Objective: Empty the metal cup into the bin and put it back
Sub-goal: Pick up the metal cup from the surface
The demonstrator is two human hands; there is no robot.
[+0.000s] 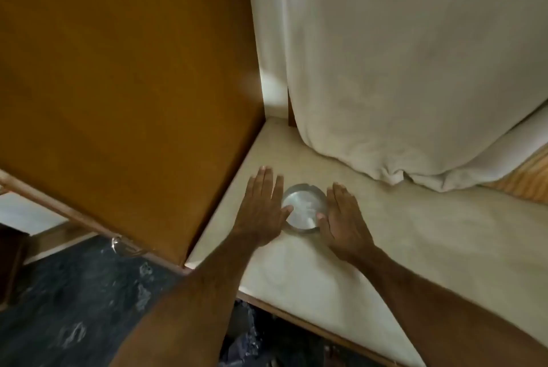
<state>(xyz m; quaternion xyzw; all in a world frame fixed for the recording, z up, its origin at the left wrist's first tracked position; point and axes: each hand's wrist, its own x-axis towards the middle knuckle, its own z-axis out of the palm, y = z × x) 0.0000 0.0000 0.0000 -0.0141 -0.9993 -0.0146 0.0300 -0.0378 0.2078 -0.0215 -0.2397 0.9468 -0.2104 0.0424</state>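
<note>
Two bare forearms come in from the bottom edge, with no sleeve, cuff or glove on either. The left hand (262,212) and the right hand (344,221) are uncovered. Fine hair shows along both forearms. The fingernails are short and plain. The picture is soft with blur.

Left hand (262,209) and right hand (341,218) lie flat on the pale tabletop (415,233), flanking the metal cup (304,211); thumbs seemingly touch its rim.
</note>
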